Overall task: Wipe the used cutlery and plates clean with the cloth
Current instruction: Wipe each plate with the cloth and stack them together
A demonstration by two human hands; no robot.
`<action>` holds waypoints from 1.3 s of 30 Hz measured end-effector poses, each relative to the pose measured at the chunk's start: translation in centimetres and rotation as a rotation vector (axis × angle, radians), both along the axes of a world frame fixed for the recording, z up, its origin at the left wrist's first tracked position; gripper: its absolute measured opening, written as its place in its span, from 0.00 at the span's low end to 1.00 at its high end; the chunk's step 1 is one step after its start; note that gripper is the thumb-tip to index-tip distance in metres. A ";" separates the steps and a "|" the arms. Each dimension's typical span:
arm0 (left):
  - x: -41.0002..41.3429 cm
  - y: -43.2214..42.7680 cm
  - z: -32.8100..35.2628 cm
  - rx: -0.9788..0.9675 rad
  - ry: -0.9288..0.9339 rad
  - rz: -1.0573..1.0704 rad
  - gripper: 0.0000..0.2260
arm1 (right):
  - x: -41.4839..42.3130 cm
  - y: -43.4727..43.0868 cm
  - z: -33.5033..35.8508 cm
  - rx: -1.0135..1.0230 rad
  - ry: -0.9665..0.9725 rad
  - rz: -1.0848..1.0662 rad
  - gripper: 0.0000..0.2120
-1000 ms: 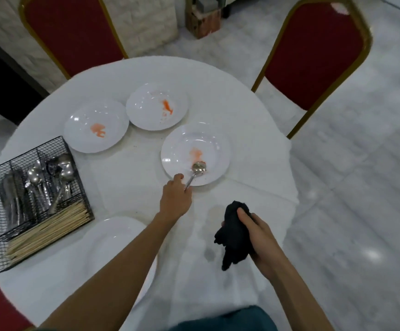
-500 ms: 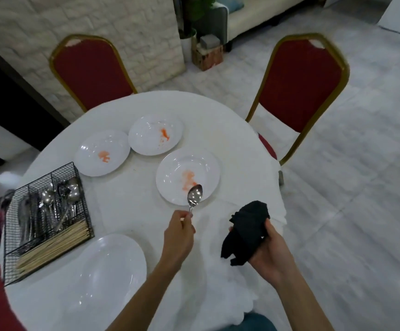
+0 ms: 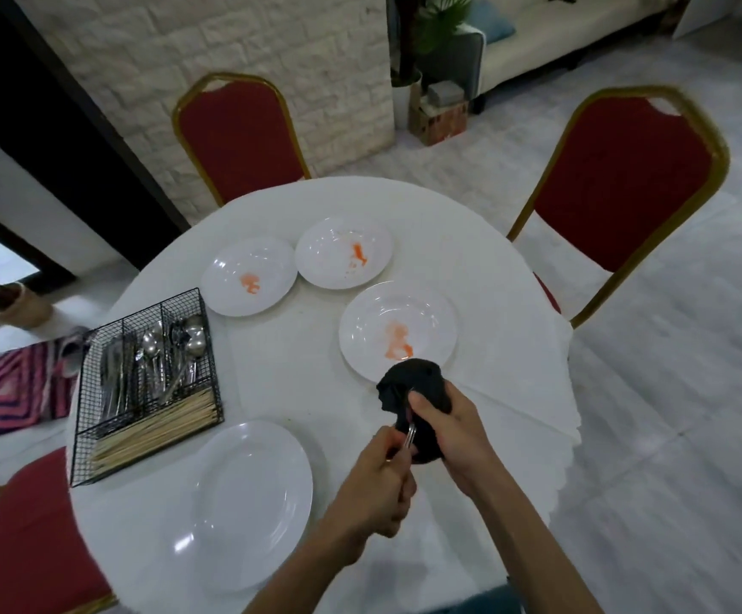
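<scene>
Both hands work at 6 o'clock of the nearest stained plate (image 3: pixel 373 325): left hand (image 3: pixel 378 485) grips the spoon (image 3: pixel 410 436) handle, right hand (image 3: pixel 453 432) bunches the cloth (image 3: pixel 409 385) round its bowl end. Best to twist the spoon within.

A round table (image 3: pixel 271 383) is covered by a white tablecloth (image 3: pixel 515 339), whose layered folds are fanned out at the right edge. Three white plates smeared with orange are set in the far half: the left stained plate (image 3: pixel 249 277) and the far stained plate (image 3: pixel 342 252) are placed just beside each other, while the right stained plate (image 3: pixel 398 332) is set apart from them, nearer the right edge. A clean plate (image 3: pixel 249 502) is placed at the near edge, and a black wire basket (image 3: pixel 147 383) is set at the left edge, near that plate.
</scene>
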State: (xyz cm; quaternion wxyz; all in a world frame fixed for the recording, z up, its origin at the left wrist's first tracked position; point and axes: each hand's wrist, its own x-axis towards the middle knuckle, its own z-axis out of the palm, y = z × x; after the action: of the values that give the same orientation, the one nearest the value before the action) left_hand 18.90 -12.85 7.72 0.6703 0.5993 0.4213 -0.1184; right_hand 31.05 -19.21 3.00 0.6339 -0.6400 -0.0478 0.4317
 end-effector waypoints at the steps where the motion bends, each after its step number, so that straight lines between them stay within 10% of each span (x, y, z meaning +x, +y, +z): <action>1: -0.6 1.2 0.4 -0.010 0.012 -0.044 0.07 | 0.3 -0.1 0.3 -0.039 -0.100 0.066 0.09; 13: -3.9 10.9 3.0 0.590 0.033 -0.906 0.07 | -1.2 2.9 4.7 -0.370 -0.734 1.365 0.15; 26: -9.0 7.6 -0.5 0.357 -0.032 -0.099 0.09 | -6.0 4.9 2.1 -0.199 -0.056 -0.093 0.07; 39: -9.2 7.8 -0.3 0.424 -0.195 0.076 0.08 | -12.0 9.7 4.7 -0.092 0.132 -0.232 0.18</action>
State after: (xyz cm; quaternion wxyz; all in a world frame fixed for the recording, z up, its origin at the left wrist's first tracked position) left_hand 9.72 -5.00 7.39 0.5709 0.7191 0.3922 0.0564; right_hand 19.05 -9.53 7.72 0.6513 -0.6396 0.0882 0.3986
